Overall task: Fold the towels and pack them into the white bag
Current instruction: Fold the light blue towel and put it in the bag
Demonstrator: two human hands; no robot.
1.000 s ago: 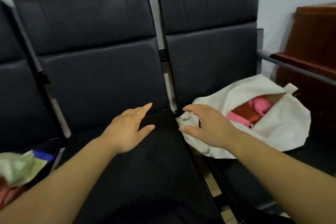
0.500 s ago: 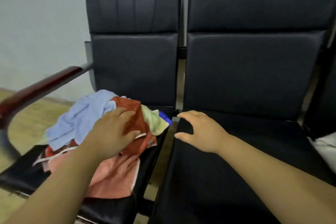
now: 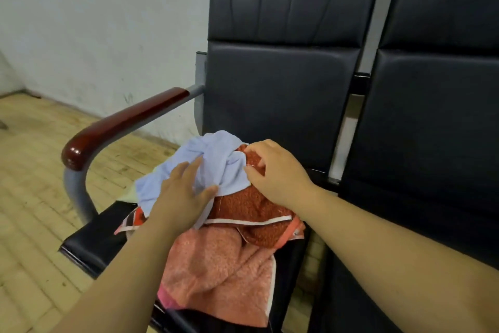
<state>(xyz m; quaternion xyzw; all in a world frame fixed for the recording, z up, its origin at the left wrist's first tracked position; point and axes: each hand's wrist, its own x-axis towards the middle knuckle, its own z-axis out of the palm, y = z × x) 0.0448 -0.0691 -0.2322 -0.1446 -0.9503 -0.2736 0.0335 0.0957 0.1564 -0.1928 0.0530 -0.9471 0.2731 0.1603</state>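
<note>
On black end seat [image 3: 91, 241] beside armrest [image 3: 121, 122]: towel pile [image 3: 221, 265]. Left hand [image 3: 181, 197] flat, fingers straight, pressing light-blue towel [image 3: 216, 149]. Right hand [image 3: 278, 176] fingers curled, gripping rust towel [image 3: 251, 205] at pile top.

right hand [image 3: 275, 173] | off the right-hand seat [image 3: 418, 205], now clutching the rust towel [image 3: 251, 205] | left hand [image 3: 183, 192] | slid from rust towel onto the blue towel [image 3: 216, 149]

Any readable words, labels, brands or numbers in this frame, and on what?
No readable text anywhere in this frame.
The light blue towel, rust-red towel and pink towel: no print or label visible; the rust-red one's white strip is plain.
The black chair, armrest and wall: no writing.
</note>
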